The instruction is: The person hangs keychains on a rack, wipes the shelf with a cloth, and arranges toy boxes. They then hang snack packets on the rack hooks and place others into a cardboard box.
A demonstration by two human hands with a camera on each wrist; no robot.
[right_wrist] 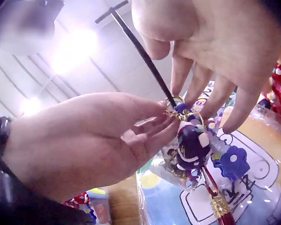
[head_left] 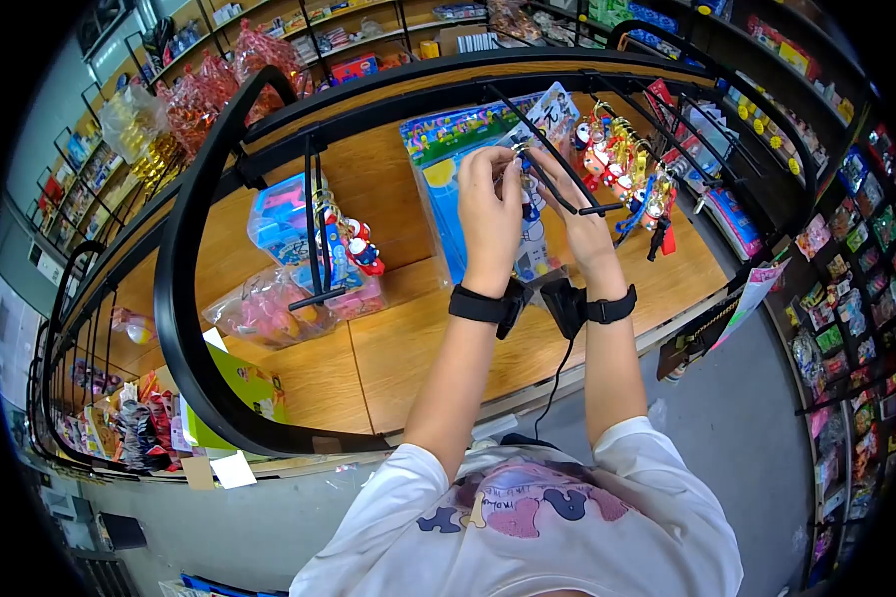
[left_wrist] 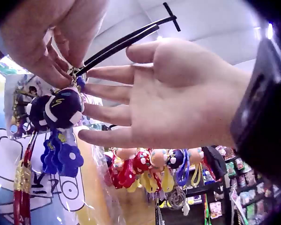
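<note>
My left hand pinches the gold rings of a keychain bunch with thumb and fingertips, at a black display rod. Dark-blue round charms with blue flower pieces and a red-and-gold tassel hang below. In the right wrist view the left hand comes from the left to the rings. My right hand has its fingers straight, spread beside the rings and charms; its palm shows in the left wrist view. The rod passes between the two hands and ends in a crossbar.
More keychains hang on rods to the right, and another bunch on the left. Plastic-wrapped blue packs lie behind the hands on a wooden shelf. A curved black rail bounds the shelf at left.
</note>
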